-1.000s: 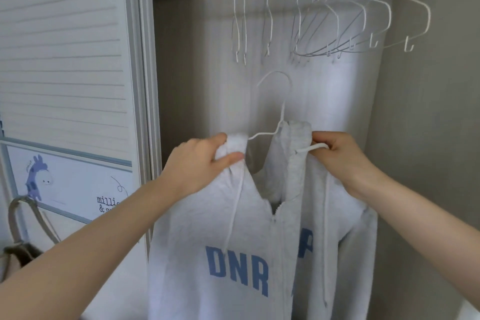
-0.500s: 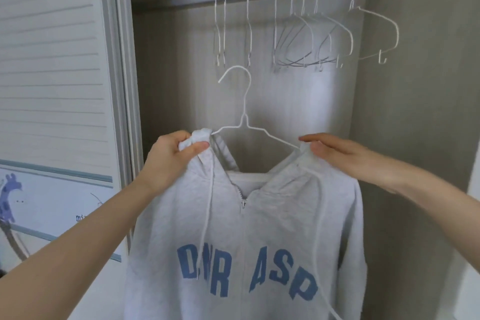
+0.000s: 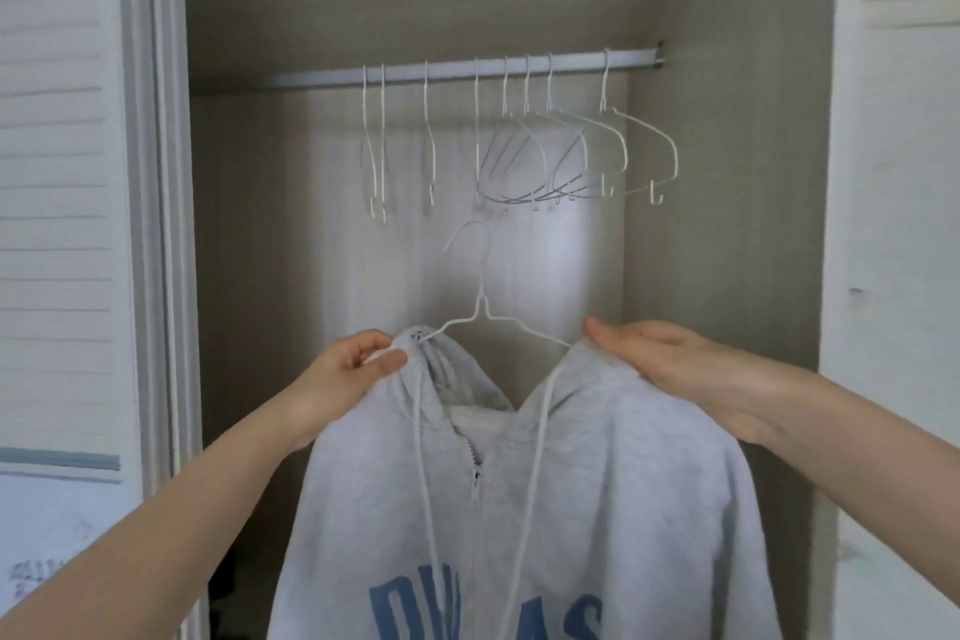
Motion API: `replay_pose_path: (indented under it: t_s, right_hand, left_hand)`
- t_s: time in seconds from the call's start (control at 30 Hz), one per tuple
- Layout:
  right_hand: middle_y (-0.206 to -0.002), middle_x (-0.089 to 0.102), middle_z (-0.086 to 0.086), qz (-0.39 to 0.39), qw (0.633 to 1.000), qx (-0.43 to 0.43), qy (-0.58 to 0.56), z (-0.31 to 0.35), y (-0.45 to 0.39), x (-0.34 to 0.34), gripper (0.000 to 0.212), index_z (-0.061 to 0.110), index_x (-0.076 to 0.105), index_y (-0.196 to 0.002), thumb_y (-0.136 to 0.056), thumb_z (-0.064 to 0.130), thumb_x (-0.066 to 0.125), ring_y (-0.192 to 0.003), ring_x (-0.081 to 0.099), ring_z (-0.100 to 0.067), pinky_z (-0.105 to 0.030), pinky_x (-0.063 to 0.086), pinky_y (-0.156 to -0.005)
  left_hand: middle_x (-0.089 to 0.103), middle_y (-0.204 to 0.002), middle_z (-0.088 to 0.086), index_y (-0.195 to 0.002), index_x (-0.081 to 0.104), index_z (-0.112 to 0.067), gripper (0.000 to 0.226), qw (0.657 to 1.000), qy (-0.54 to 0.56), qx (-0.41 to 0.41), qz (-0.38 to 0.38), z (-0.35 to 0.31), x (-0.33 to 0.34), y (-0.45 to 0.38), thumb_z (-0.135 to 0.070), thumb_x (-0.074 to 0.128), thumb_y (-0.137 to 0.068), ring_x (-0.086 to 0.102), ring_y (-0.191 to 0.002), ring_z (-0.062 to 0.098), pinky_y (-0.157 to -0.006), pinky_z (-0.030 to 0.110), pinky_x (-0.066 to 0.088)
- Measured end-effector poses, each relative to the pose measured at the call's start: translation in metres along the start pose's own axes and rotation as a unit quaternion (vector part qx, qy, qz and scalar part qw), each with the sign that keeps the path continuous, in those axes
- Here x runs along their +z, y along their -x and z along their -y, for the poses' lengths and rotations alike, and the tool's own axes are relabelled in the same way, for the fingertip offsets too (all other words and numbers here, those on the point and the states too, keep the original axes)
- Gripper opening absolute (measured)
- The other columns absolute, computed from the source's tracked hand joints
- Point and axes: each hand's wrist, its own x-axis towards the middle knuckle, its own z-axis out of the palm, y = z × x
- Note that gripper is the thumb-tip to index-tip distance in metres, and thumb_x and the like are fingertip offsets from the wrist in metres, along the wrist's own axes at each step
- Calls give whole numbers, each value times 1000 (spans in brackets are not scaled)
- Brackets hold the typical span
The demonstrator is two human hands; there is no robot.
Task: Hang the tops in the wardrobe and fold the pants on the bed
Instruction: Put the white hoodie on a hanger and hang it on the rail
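Grey zip hoodie [image 3: 597,494] with blue lettering sits on a white wire hanger [image 3: 480,317], held up in the wardrobe opening, below the rail [image 3: 467,70] and not hooked on it. Hanger hook free, just under the row of empty hangers [image 3: 519,146] on the rail. Left hand [image 3: 348,374]: thumb and fingers pinch the hoodie's left shoulder at the hanger's end. Right hand [image 3: 670,359]: fingers straight, laid flat on the other shoulder; nothing gripped. Two white drawcords [image 3: 423,473] hang down the front. Zip partly closed. Slatted sliding door [image 3: 57,172] at left edge.
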Motion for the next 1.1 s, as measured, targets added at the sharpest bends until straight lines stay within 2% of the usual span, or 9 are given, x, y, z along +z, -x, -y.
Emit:
replay_pose_path:
  t_s: [0.07,0.17,0.27,0.4,0.57,0.67,0.77,0.9,1.1]
  right_hand:
    - [-94,74,-7,12,1000,-10,-5,18,8,-6,39,12,75,-90,-71,45,72,-85,71,-15,-25,56,-70]
    - [-101,73,-11,-57,998,14,-16,36,16,-12,32,6,68,-104,-83,29,70,-88,71,-20,-32,59,-78]
    - [-95,75,-9,-127,991,42,-15,50,23,-15,31,7,64,-106,-84,28,71,-82,73,-20,-29,60,-66]
    - [-101,69,-10,-215,974,69,28,58,34,-22,35,6,56,-110,-88,31,68,-77,70,-20,-24,54,-53]
    - [-77,69,-13,-303,950,58,40,63,46,-40,27,-5,61,-98,-92,21,64,-55,65,-19,-24,52,-45]
    - [-59,67,-9,-338,940,45,21,67,47,-45,23,-6,60,-94,-92,17,63,-42,63,-15,-21,46,-38]
    - [-72,65,-14,-373,927,37,17,73,36,-50,24,-8,57,-102,-91,14,63,-44,64,-16,-22,47,-39]
    - [-109,64,-24,-399,915,39,38,82,11,-57,43,-10,52,-122,-90,15,65,-81,65,-30,-35,54,-69]
    - [-106,61,-21,-385,916,39,103,101,-16,-61,49,-6,49,-126,-91,24,64,-69,60,-25,-25,46,-47]
  left_hand:
    - [65,-89,15,-98,66,-6,17,999,3,28,-35,-2,16,-15,-21,59,-96,57,-82,18,-73,24,45]
    - [63,-88,3,-95,66,-9,14,995,-42,69,-59,-11,42,-41,-19,57,-98,53,-79,12,-65,12,40]
    - [68,-107,6,-110,69,-3,25,997,-43,61,-18,-24,74,-63,-16,50,-101,58,-94,14,-79,20,45]
    - [69,-101,1,-114,71,-10,25,991,111,-1,78,-62,120,-68,-22,57,-98,59,-83,9,-61,16,45]
    - [60,-134,-5,-132,59,-25,34,968,126,9,215,-99,161,-62,-36,52,-100,51,-125,11,-105,39,38]
    - [56,-138,-6,-136,55,-23,40,956,135,20,259,-115,178,-56,-40,51,-100,47,-131,12,-109,40,37]
    - [56,-138,-6,-135,55,-23,41,954,117,48,274,-124,191,-50,-43,45,-101,47,-131,12,-109,39,38]
    - [54,-139,-5,-138,52,-18,42,963,94,116,223,-128,190,-41,-39,40,-104,47,-131,12,-104,26,36]
    - [9,-160,-20,-156,4,-37,81,953,7,233,194,-118,180,-19,-56,52,-93,9,-146,1,-116,24,12]
